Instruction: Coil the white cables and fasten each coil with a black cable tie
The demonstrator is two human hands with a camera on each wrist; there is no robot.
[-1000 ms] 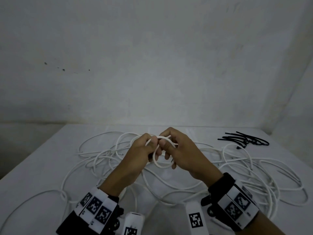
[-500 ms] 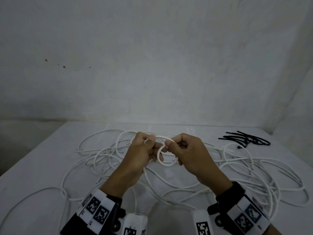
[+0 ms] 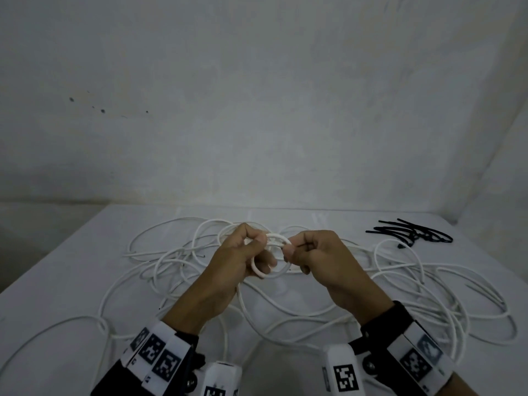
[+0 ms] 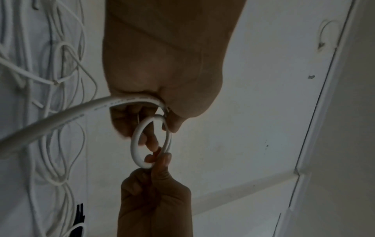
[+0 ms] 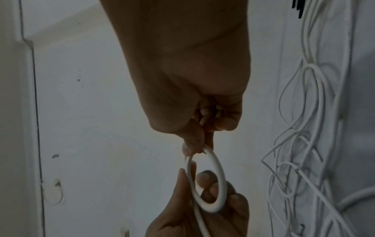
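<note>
A white cable is wound into a small loop (image 3: 258, 270) held above the table between both hands. My left hand (image 3: 264, 250) grips the loop's left side with thumb over curled fingers. My right hand (image 3: 290, 247) pinches its upper right side. In the left wrist view the loop (image 4: 134, 144) hangs below my left hand (image 4: 162, 128), and the cable's tail (image 4: 50, 121) runs off left. The right wrist view shows my right hand (image 5: 198, 147) pinching the loop (image 5: 222, 176). A bundle of black cable ties (image 3: 411, 232) lies at the far right.
Loose white cables (image 3: 171, 258) sprawl in tangles over the white table (image 3: 57, 281), with more cable loops (image 3: 428, 281) on the right. A pale wall stands close behind the table, with a corner at the right.
The hands have drawn a little apart. The small loop, which hung beneath touching fingers, now spans the gap between them.
</note>
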